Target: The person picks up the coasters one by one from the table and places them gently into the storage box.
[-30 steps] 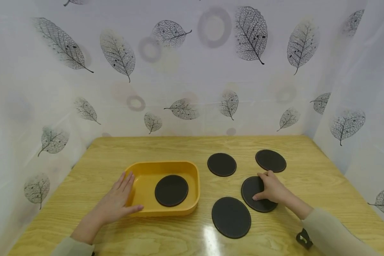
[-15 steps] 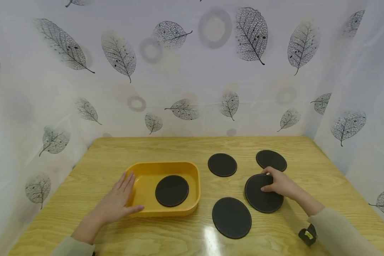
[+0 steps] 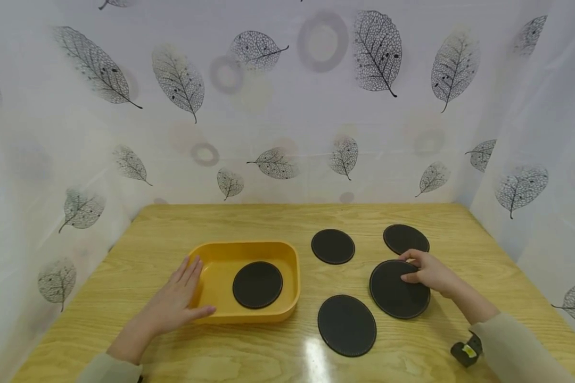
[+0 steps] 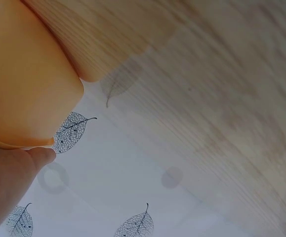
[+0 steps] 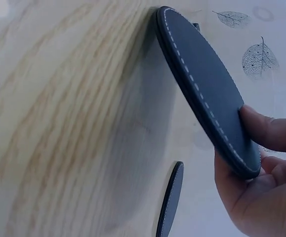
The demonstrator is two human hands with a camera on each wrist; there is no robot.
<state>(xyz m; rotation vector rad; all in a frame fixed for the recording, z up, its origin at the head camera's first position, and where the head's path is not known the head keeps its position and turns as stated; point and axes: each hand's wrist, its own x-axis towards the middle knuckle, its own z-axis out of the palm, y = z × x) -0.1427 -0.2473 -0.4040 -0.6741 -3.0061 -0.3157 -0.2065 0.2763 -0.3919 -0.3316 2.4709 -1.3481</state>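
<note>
Pinching the rim of a black disc, the right hand has its thumb flat on the upper face and its other fingers at and under the edge. That disc is on the right of the table, tilted, with white stitching round its border and a shadow on the wood beneath; whether its lowest edge touches the table I cannot tell. Beside the right sleeve is a small black gadget with a yellow patch.

Just beyond the right hand lies the far right disc, its near edge partly hidden by the fingers. To the left of it is the far left disc, flat on the wood. The near disc lies flat too, left of the gripped one.

Over on the left, the left hand is spread with straight fingers, resting over the left rim of a yellow bin, its thumb along the near rim. Inside, towards the right, lies the bin disc. Behind everything hangs a pale curtain printed with dark leaves.
</note>
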